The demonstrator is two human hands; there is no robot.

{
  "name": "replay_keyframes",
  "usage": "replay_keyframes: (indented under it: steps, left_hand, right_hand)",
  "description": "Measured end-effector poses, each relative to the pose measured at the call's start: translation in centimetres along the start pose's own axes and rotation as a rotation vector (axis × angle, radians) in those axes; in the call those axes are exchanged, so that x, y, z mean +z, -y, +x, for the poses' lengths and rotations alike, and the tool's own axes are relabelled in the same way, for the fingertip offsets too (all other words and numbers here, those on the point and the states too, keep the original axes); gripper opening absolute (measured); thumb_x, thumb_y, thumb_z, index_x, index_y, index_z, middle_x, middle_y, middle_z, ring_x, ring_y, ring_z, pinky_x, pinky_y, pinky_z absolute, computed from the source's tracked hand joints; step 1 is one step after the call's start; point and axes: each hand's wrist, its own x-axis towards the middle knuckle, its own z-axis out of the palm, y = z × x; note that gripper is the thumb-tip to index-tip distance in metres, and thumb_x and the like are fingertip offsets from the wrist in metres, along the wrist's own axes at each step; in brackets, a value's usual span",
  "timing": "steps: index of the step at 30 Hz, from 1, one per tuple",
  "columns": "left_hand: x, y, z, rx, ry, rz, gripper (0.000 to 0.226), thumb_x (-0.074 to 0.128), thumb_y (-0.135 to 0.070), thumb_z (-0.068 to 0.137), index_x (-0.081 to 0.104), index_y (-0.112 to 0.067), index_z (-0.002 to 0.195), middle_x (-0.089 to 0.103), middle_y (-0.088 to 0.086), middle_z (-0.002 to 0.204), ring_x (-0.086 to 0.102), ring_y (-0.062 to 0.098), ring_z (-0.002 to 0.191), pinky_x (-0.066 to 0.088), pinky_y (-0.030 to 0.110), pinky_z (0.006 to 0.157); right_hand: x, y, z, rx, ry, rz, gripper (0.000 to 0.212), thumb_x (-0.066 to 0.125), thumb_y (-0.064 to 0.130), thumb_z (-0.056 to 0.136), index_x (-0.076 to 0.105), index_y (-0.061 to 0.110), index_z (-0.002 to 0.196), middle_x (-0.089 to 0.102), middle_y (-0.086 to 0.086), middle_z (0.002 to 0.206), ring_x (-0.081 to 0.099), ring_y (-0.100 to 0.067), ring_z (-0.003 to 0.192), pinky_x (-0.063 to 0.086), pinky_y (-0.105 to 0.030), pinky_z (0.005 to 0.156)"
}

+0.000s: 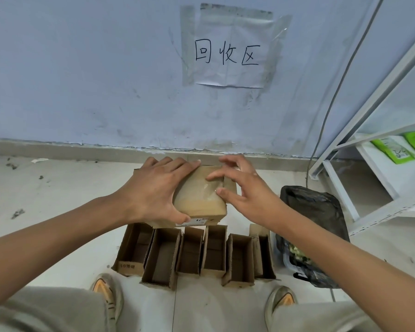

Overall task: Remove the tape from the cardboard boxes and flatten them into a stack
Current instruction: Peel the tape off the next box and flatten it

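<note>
Taped brown box (200,200), clear tape across top; left hand (153,190) grips its side, right hand (247,190) fingertips on tape. Six open boxes (197,254) in row on floor. Black bag (314,226) holds scraps.

the left hand (153,188) grips a taped cardboard box (199,200) held above the floor (58,200), while the right hand (244,190) fingers touch the clear tape (212,188) on top. open boxes (194,252) line the floor below, a black bag (314,226) beside them.

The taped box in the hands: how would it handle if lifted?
The box probably lifts easily; the left hand alone spans its side. Likely stiff while the tape holds. Glossy tape may feel slick under the right hand.
</note>
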Motion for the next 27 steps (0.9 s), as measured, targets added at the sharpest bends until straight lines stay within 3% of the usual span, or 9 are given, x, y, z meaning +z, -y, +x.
replay_keyframes:
  steps: [4,7,10,14,17,20,23,27]
  left_hand:
    - [0.2,0.0,0.4,0.010,0.020,-0.027,0.123,0.064,-0.084,0.061,0.016,-0.034,0.162,0.044,-0.011,0.151,0.043,0.013,0.133,0.031,0.036,0.111]
    - [-0.4,0.6,0.4,-0.023,0.042,-0.169,0.126,0.079,-0.074,0.063,0.011,-0.037,0.162,0.038,-0.009,0.155,0.044,0.015,0.130,0.034,0.037,0.109]
    - [-0.8,0.4,0.3,-0.012,0.043,-0.241,0.133,0.086,-0.065,0.064,-0.005,-0.048,0.161,0.031,-0.006,0.147,0.041,0.011,0.103,0.043,0.036,0.096]
    - [-0.9,-1.6,0.0,0.084,0.006,-0.130,0.125,0.076,-0.067,0.066,-0.004,-0.051,0.160,0.033,0.003,0.145,0.047,0.017,0.116,0.046,0.046,0.104]
    - [-0.6,-2.3,0.3,0.076,-0.005,-0.056,0.121,0.079,-0.067,0.063,0.006,-0.047,0.157,0.032,0.004,0.146,0.052,0.026,0.125,0.047,0.049,0.104]
    - [-0.2,-2.2,0.5,0.047,-0.025,-0.062,0.123,0.085,-0.064,0.062,0.008,-0.044,0.157,0.034,0.001,0.145,0.054,0.023,0.117,0.051,0.038,0.089]
    - [0.4,-2.3,0.5,0.057,-0.027,-0.134,0.125,0.086,-0.055,0.063,0.006,-0.043,0.158,0.033,0.000,0.142,0.051,0.018,0.105,0.042,0.022,0.067]
    - [1.2,-2.3,0.4,0.054,-0.027,-0.235,0.118,0.089,-0.049,0.059,0.015,-0.046,0.152,0.033,-0.005,0.133,0.047,0.012,0.101,0.046,0.022,0.060]
  right_hand:
    - [-0.1,0.5,0.4,0.007,-0.008,0.073,0.008,0.074,0.016,0.097,0.074,0.024,0.097,0.043,0.010,0.146,0.036,-0.007,0.144,0.035,-0.029,0.114]
    - [-1.3,0.3,0.2,0.154,0.013,0.468,0.004,0.072,0.014,0.097,0.072,0.012,0.100,0.055,0.002,0.143,0.052,-0.012,0.137,0.047,-0.023,0.107]
    - [-1.4,0.1,-0.2,0.266,0.018,0.855,0.004,0.068,0.010,0.098,0.071,0.010,0.101,0.063,-0.010,0.140,0.062,-0.026,0.130,0.056,-0.033,0.101]
    - [0.1,0.3,-0.1,0.250,-0.019,0.835,0.005,0.065,0.012,0.101,0.070,0.012,0.103,0.069,-0.016,0.123,0.065,-0.022,0.113,0.054,-0.040,0.107]
    - [0.4,1.0,0.2,0.225,-0.043,0.796,0.014,0.066,0.011,0.102,0.074,0.022,0.098,0.070,0.003,0.102,0.064,-0.008,0.098,0.055,-0.027,0.092]
    - [0.1,1.5,0.4,0.228,-0.059,0.783,0.016,0.066,0.012,0.102,0.075,0.025,0.096,0.066,0.005,0.094,0.058,-0.010,0.089,0.050,-0.023,0.081]
    - [0.1,1.9,0.2,0.246,-0.035,0.772,0.015,0.065,0.016,0.103,0.074,0.027,0.097,0.066,0.001,0.096,0.054,-0.013,0.089,0.047,-0.021,0.078]
    - [0.4,2.2,-0.1,0.250,0.027,0.679,0.012,0.065,0.021,0.103,0.072,0.029,0.098,0.071,0.005,0.100,0.056,-0.014,0.094,0.043,-0.026,0.079]
